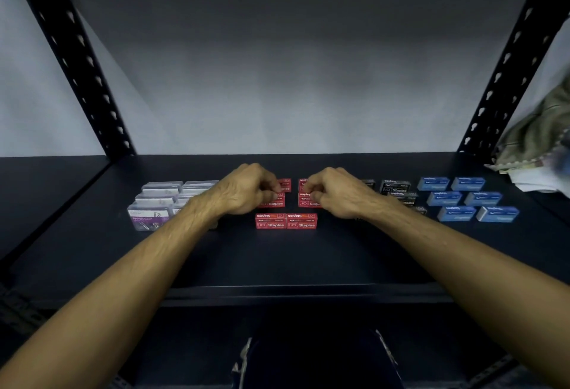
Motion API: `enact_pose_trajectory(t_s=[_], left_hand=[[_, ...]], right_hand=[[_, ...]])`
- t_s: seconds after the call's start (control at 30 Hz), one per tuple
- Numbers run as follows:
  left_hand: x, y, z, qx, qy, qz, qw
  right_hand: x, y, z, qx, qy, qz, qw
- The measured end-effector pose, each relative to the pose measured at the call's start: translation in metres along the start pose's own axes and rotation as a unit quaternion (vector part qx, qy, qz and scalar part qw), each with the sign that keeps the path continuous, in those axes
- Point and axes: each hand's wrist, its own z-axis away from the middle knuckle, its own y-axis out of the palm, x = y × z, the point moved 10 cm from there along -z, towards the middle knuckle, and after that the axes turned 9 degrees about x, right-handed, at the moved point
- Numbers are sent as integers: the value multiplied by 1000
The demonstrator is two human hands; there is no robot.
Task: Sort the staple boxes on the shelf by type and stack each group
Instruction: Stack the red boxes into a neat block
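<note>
Several red staple boxes lie in the middle of the dark shelf (pixel 308 259). Two of them (pixel 286 221) sit side by side at the front. My left hand (pixel 246 193) pinches a red box (pixel 274 202) in the middle row, left column. My right hand (pixel 337 193) pinches the red box (pixel 307 202) beside it in the right column. Two more red boxes (pixel 285 185) show behind, partly hidden by my fingers. Black staple boxes (pixel 396 188) lie right of my right hand, some hidden by my wrist. Blue staple boxes (pixel 462 199) form two columns at the far right.
Clear paper clip boxes (pixel 154 213) with purple labels are grouped at the left, partly behind my left forearm. Black perforated uprights (pixel 77 58) frame the shelf on both sides. A crumpled cloth (pixel 536 139) lies at the back right corner.
</note>
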Motion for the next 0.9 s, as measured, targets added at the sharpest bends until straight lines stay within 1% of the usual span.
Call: enact_pose_trajectory(t_s=[0.23,0.33,0.63,0.8,0.9], left_hand=[[1,4,8,35,2,32,999],[-2,7,9,50,2,40,998],[-5,10,9,65,1,47,997],[-8,5,13,52,-1,64,997],[-6,9,18,74,-20,64,995]], right_hand=[[7,11,0,34,-16,-23,999],[11,11,2,37,-17,-28,999],[20,14,2,49,-26,-34,998],[20,13,4,54,-22,-38,998],[16,16,6,80,-7,-5,997]])
